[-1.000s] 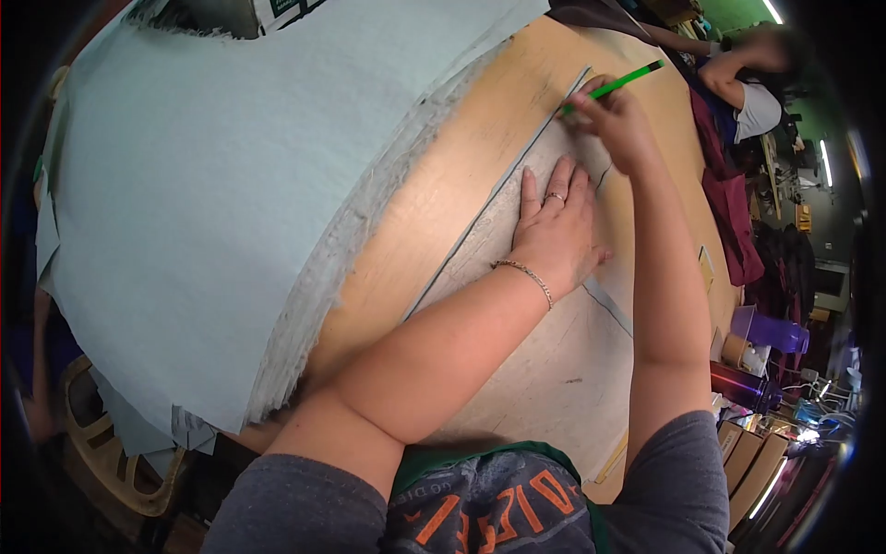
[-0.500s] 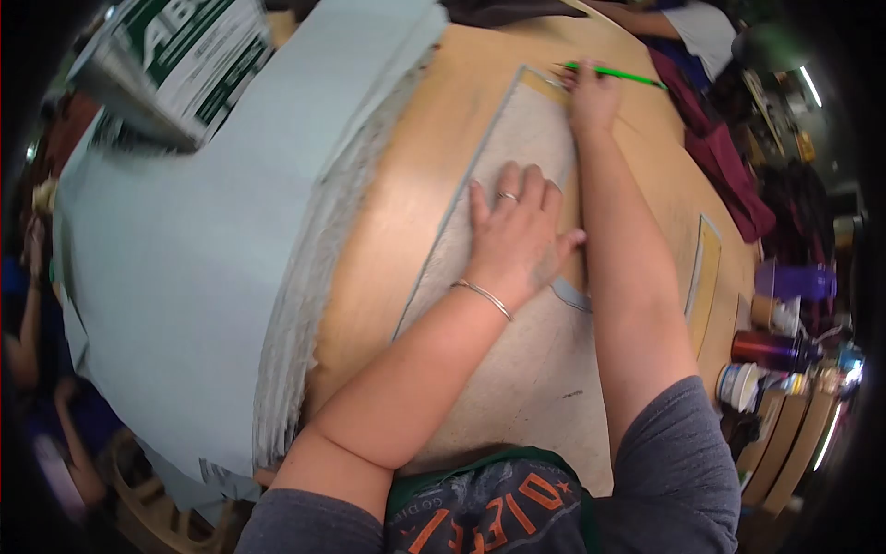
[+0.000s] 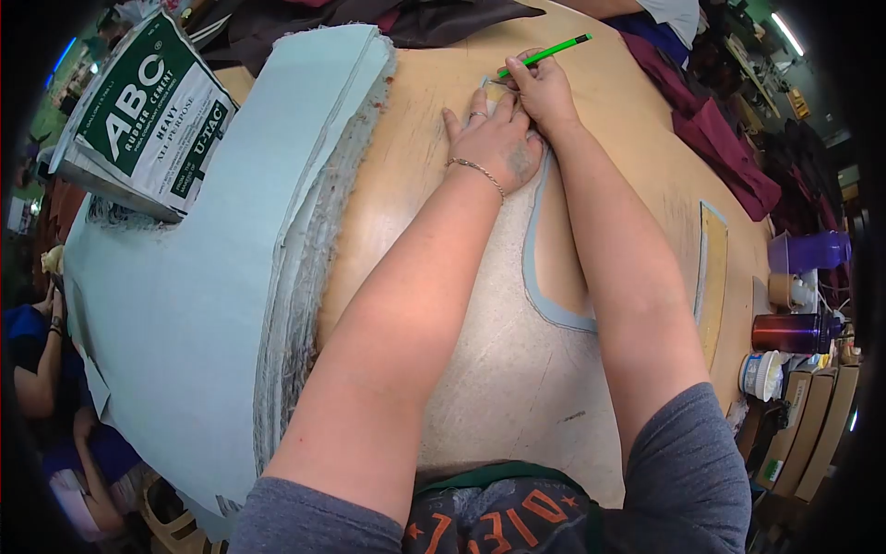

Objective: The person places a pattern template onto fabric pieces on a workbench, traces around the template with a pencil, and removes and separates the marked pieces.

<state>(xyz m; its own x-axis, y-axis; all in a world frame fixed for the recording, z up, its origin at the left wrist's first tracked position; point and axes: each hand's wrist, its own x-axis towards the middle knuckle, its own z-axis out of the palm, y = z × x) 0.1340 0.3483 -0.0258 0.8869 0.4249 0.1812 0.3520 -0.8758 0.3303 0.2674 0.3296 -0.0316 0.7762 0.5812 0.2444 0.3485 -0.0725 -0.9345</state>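
A long, pale, curved sheet [image 3: 512, 369] lies on the wooden tabletop in front of me, with a light blue-grey edge [image 3: 543, 305] along its inner curve. My left hand [image 3: 496, 143] is pressed on the sheet's far end, fingers spread. Just beyond and to the right, my right hand [image 3: 544, 90] pinches a green pencil [image 3: 563, 48]. The pencil's back end points up and right, while its tip is down by the far end of the sheet. Exactly where the tip touches is hard to see.
A thick stack of light blue sheets [image 3: 203, 305] fills the left, bearing a rubber cement can [image 3: 152, 115]. A narrow yellow strip [image 3: 712, 277] lies at right, near a dark bottle [image 3: 789, 333] and a white tub [image 3: 761, 376]. Maroon cloth [image 3: 711, 138] lies along the far right edge.
My left hand has slid forward along the sheet, close to my right hand. The pencil now slants upward instead of lying nearly level. The view has shifted, showing more of the can.
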